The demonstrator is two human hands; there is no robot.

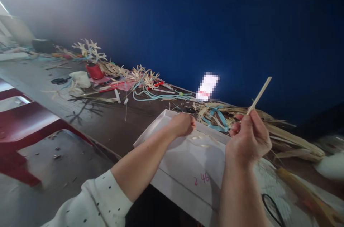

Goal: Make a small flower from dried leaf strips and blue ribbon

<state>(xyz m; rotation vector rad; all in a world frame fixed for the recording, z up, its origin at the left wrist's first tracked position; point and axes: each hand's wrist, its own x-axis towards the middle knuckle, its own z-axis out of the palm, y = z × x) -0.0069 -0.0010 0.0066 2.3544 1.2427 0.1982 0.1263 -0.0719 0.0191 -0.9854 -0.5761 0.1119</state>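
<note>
My right hand (pixel 248 137) is raised above a shallow white box (pixel 188 169) and pinches a thin pale straw strip (pixel 260 94) that points up and to the right. My left hand (pixel 184 124) is curled into a loose fist at the far rim of the box, over a few pale cut pieces (pixel 200 140) lying inside. What its fingers hold, if anything, is hidden. Pink handwriting marks the box's near side.
A long dark table (pixel 107 123) runs along a blue wall. Dried husks and blue ribbon (pixel 220 116) lie behind the box. Farther left are straw flowers (pixel 90 49), a red pot (pixel 94 71), a white cup (pixel 80 78), scissors (pixel 59 81), pens. A red chair (pixel 24 126) stands left.
</note>
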